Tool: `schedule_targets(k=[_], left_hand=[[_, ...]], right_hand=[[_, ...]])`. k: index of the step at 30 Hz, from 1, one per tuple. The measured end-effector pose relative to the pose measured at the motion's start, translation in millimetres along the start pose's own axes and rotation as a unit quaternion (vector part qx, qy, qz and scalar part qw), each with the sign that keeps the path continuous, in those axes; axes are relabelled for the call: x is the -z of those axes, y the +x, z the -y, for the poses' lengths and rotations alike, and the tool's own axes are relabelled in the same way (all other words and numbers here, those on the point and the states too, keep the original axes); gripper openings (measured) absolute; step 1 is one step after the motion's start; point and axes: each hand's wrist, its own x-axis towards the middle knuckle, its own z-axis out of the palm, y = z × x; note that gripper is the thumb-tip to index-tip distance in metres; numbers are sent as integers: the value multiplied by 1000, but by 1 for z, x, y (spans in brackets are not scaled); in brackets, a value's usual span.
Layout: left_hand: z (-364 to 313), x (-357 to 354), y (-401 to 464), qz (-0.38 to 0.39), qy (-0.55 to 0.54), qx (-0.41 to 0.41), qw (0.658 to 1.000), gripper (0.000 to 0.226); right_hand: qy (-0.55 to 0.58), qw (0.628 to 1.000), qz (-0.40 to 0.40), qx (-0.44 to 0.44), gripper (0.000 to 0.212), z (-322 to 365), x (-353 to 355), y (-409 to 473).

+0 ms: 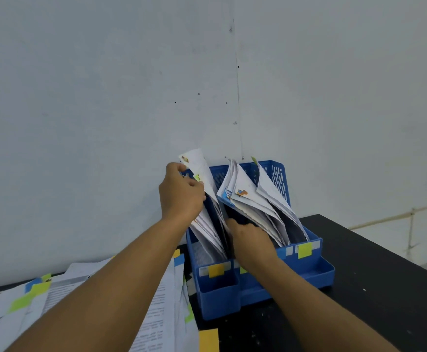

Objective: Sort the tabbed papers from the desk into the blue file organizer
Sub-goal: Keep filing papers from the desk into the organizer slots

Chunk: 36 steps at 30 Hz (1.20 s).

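The blue file organizer (309, 270) stands on the black desk against the wall, with yellow and green tabs on its front. Papers fill its slots. My left hand (180, 193) grips the top of a white paper with a green tab (199, 166), standing in the leftmost slot. My right hand (251, 241) reaches into the middle slot, fingers down among the sheets, fingertips hidden. More papers (248, 196) lean in the right-hand slots.
A loose heap of tabbed papers (42, 298) covers the desk's left side under my left forearm. A yellow sticky note (208, 340) lies at the front edge. Bare black desk (375, 280) extends to the right of the organizer.
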Motion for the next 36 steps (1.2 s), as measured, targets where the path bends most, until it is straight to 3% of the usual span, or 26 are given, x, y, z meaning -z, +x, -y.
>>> schedule_targets(k=[2,4,7,12,15,17,20,24,29,32,34,36], left_hand=[[-4,2,1,-13,-7,0,1000,48],[-6,4,4,-15,-9,1,1000,59],[-5,5,8,-11,12,-10,1000,52],[0,9,16,-61,15,-35,997,40],[-1,11,23,-95,25,-48,994,38],[-4,12,24,-123,12,-84,989,34],[-8,12,22,-158,16,-160,974,27],[1,8,26,-136,144,-159,967,17],[13,13,30,-32,307,-104,946,15],[15,18,32,-25,341,-92,935,15],[17,18,34,-21,321,-87,943,37],[18,17,39,32,289,-65,955,62]], right_hand=[[-56,994,-93,3,24,-3,3,1],[-71,987,-142,2,34,-8,0,2],[-56,990,-126,15,38,-11,-4,-2],[60,998,-1,-22,33,-7,-15,-8],[73,997,-8,-31,22,-8,-10,-5],[-2,997,-81,-21,19,-11,-8,-4],[-46,990,-131,-12,42,-14,-7,-4],[-4,997,-62,34,27,-13,-15,-3],[20,999,41,-27,58,-8,-3,-9],[66,995,73,-29,49,-9,-3,-13],[127,986,103,-40,38,-9,-5,-12],[145,980,127,-46,33,-8,-3,-9]])
